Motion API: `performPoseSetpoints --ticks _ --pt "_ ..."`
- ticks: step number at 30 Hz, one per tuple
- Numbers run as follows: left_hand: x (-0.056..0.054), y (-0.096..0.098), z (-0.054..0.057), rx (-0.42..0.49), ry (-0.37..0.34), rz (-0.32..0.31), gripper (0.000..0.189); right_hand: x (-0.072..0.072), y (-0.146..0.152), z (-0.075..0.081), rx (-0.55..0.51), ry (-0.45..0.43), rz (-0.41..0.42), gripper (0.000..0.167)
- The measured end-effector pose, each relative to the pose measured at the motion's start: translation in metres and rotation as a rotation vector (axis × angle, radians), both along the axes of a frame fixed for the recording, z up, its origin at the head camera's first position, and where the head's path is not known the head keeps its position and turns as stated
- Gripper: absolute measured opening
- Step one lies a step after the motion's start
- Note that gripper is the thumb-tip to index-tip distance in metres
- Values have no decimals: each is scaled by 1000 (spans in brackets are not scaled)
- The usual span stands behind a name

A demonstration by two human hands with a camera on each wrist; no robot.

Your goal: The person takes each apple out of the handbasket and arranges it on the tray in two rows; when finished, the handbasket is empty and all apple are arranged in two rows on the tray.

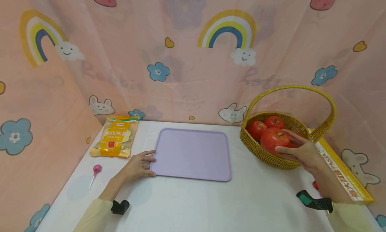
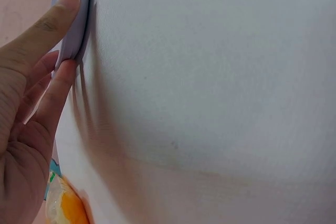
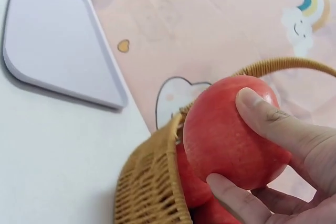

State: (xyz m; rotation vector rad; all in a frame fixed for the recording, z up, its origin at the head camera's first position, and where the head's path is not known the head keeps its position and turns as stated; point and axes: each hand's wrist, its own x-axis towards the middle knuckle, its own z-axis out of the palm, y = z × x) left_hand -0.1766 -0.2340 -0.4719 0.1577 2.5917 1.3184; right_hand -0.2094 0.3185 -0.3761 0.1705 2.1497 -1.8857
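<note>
My right hand (image 1: 307, 153) grips a large red apple (image 3: 233, 132), thumb on one side and fingers on the other. The apple is at the mouth of a woven basket (image 1: 262, 155) with a tall looped handle. Other red fruits (image 1: 273, 122) lie in the basket behind and below it. At the left end of a pale purple tray (image 1: 193, 155), my left hand (image 1: 138, 165) touches the rim near the front corner with extended fingertips. Its thumb (image 2: 55, 22) rests against the tray's side wall in the left wrist view. The tray lies flat with nothing on it.
A yellow-and-clear food bag (image 1: 116, 138) lies at the back left, with a pink lollipop (image 1: 97, 169) in front of it. Right of the basket lies a long yellow pasta box (image 1: 346, 173), partly behind my forearm. A printed pink cloth (image 1: 187, 91) hangs behind the white table.
</note>
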Motion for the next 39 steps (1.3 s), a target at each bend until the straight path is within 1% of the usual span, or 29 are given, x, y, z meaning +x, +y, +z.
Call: performPoseSetpoints --ticks 1,2,7,10,14,17,22,26,29,31,34,39 --pt "0 0 0 4 0 -2 84 1 -3 0 -21 -3 3 78" --pt "0 -1 0 8 -1 -1 84 1 -6 1 -17 1 13 78" --pt "1 -3 0 17 -7 4 84 3 -24 2 53 43 71 78" --pt "2 -3 0 14 -6 5 84 4 -37 0 144 96 97 79" --pt "2 -4 0 5 -7 13 84 3 -56 -6 250 181 111 81" --pt "2 -5 0 -7 -8 21 84 1 -69 -12 283 218 123 80" --pt "2 -6 -1 -11 -4 21 84 -9 -87 -23 226 231 176 80" --pt "1 -6 -3 -2 -2 22 84 -19 -97 -32 189 267 228 79" --pt "-1 -5 -3 8 -2 11 84 -26 -102 -38 207 302 245 77" --pt "-2 -3 -3 11 4 -3 85 -29 -104 -40 223 308 245 76" --pt "-3 -1 -3 6 7 -20 85 -34 -110 -44 227 288 241 75" --pt "-3 -2 -3 12 4 -21 86 -46 -123 -54 179 227 253 76"
